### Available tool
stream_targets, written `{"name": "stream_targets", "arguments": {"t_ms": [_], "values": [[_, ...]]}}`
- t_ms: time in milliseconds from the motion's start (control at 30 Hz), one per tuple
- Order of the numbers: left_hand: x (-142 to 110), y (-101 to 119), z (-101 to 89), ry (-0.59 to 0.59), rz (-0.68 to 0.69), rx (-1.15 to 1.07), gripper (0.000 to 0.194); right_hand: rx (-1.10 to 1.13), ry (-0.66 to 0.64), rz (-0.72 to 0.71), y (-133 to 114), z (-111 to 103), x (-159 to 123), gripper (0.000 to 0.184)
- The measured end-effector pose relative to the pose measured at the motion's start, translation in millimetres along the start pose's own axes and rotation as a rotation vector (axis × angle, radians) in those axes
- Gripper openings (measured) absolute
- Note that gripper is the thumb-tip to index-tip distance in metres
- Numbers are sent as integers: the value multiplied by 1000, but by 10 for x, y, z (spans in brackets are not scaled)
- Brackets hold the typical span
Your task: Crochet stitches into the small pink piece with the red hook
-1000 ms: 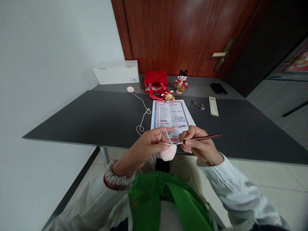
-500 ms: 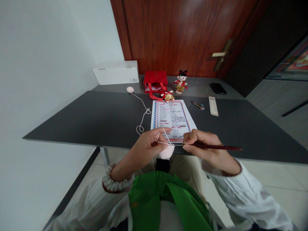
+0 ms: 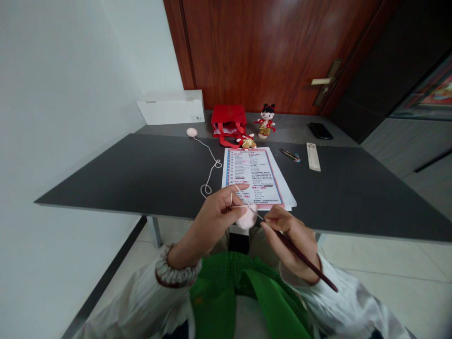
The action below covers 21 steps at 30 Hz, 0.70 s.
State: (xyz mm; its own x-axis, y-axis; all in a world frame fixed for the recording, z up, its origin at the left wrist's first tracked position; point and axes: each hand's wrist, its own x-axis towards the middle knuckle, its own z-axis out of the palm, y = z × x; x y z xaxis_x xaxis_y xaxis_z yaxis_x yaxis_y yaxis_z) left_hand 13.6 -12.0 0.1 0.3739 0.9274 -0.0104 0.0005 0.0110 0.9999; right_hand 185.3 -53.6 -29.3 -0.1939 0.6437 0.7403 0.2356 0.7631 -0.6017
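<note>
Pinched in my left hand (image 3: 221, 210) is a pale pink crochet piece (image 3: 247, 219), small and rounded, at the front edge of the table. Yarn (image 3: 211, 176) loops over the raised left index finger and trails back to a small pink yarn ball (image 3: 191, 132). My right hand (image 3: 291, 240) grips a crochet hook (image 3: 303, 259) with a dark red-brown handle, its end slanting down to the right. The thin metal shaft meets the top of the piece; its tip is too small to make out.
Printed pattern sheets (image 3: 252, 176) lie just beyond my hands. Farther back are a white box (image 3: 171, 108), a red bag (image 3: 228, 117), a standing crocheted doll (image 3: 265, 121) and a doll's body part (image 3: 247, 141). Small scissors (image 3: 289, 154), a pale strip (image 3: 313, 157) and a black phone (image 3: 320, 131) lie right.
My right hand has moved down and slightly left, and the hook has swung from nearly level to a steep slant. The crochet piece has turned a little in my left hand.
</note>
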Motion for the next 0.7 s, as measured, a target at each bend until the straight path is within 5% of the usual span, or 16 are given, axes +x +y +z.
{"name": "stream_targets", "arguments": {"t_ms": [233,333,500,600,700], "values": [[-15,-56,34,-31,-61,-205,48,183,276,176,174,255,-184,18],[-5,-67,30,-64,-113,-323,47,132,223,16,252,240,-153,22],[13,-81,65,-30,-149,-436,44,-276,-5,-280,385,154,-92,21],[5,-113,112,98,-76,-399,45,-408,46,-294,421,233,-140,20],[-2,-146,127,171,14,-293,47,-316,136,-163,368,360,-167,20]]}}
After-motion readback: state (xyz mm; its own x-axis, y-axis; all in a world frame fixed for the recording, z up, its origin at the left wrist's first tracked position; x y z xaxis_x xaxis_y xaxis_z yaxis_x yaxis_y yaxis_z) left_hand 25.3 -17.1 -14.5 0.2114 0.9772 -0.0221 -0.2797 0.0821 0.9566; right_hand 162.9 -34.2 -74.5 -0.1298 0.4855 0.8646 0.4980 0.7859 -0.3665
